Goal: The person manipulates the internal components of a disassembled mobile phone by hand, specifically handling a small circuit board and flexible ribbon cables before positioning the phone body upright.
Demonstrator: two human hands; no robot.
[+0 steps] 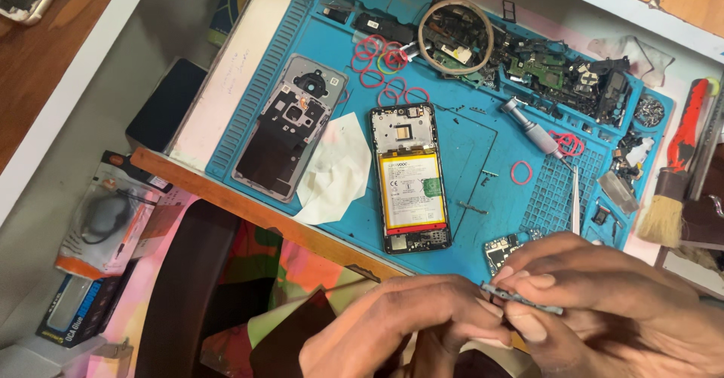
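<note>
Both hands low right of frame: left hand [400, 321] and right hand [603, 295] pinching thin grey metal strip [520, 300] between fingertips. Blue repair mat [483, 152] on wooden desk fills centre, opened phone [411, 178] mid-mat, back cover [290, 125] left of it, loose parts piled upper right, brush [667, 205] far right.

Two bare hands brought together at the lower edge of the view, left hand [392, 321] curled with knuckles up, fingertips pinched, right hand [603, 303] laid slightly above it, thumb and forefinger pressed together, fingers [539, 280] bent inward.
</note>
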